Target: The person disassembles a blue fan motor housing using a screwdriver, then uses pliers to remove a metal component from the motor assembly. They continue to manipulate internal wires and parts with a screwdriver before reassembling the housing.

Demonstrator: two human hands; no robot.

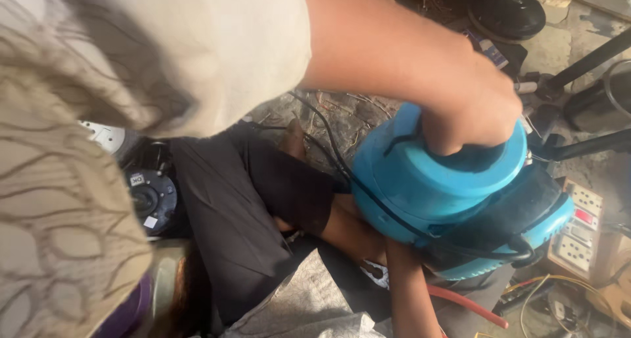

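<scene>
Blue motor housing (427, 193), a rounded drum-like casing, sits low at centre-right of the head view, tilted so its domed end faces up toward the camera, with a darker black band around its lower body. It rests against the person's legs, on the dark trousers (243, 213). The right hand (470, 118) comes in from the upper left on a long bare forearm and is curled into a tight grip on the top of the casing, fingers folded down over the rim of the dome; what lies under the fingers is hidden. The left hand cannot be made out: only a left forearm (411, 292) shows, running up from the bottom edge and disappearing under the housing, so I cannot tell whether that hand is wide or closed. A black cable (368, 193) trails across the casing's side and loops round its lower right. Just beside the housing on the right sits a beige switch and socket board (582, 236) with a red switch. A red hose (470, 305) lies below. To the left, on the floor, is a dark round motor part (151, 196). A patterned beige sleeve (59, 200) fills the left side.
</scene>
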